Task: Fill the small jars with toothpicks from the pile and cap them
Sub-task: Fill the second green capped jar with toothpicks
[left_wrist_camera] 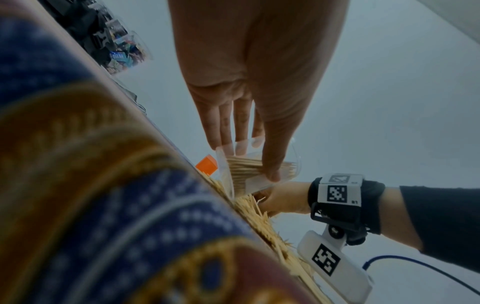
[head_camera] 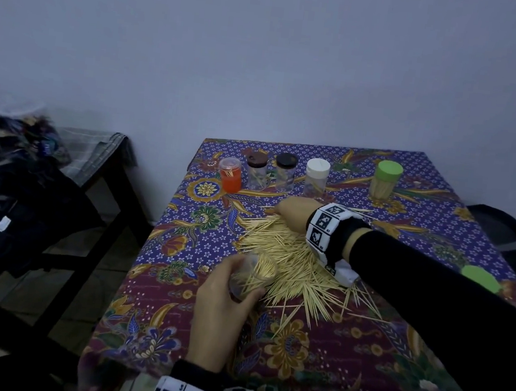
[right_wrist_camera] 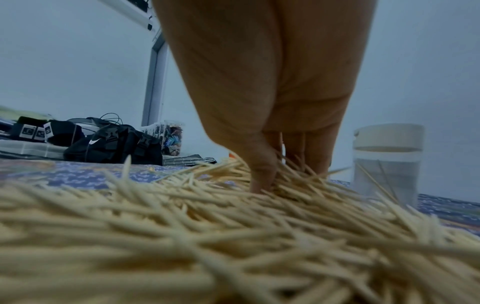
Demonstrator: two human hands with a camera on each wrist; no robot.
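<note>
My left hand [head_camera: 225, 301] curls round a clear jar [head_camera: 252, 273], tipped on its side at the near-left edge of the toothpick pile [head_camera: 294, 263], its open mouth facing the sticks and already well packed. My right hand [head_camera: 294, 214] reaches to the far side of the pile; in the right wrist view my thumb and fingers [right_wrist_camera: 262, 172] dig down into the toothpicks and draw together round a small bunch, though I cannot tell how many they hold. To do this well, I judge I should gather sticks that lie the same way, so the bunch slides in lengthwise rather than jamming across the mouth. I would keep the jar low and tilted toward the pile, so strays fall back there and not on the tablecloth [head_camera: 313, 346]. Since the jar looks nearly full, a thin pinch should go in more easily than a fat one. The loose green lid [head_camera: 482, 278] lies on the cloth by my right forearm, probably meant for this jar. At the far edge stand 5 other jars: an orange jar [head_camera: 230, 174], 2 dark-lidded ones, a white-lidded jar [head_camera: 316, 178] and a green-lidded jar [head_camera: 386, 184] that looks full.
</note>
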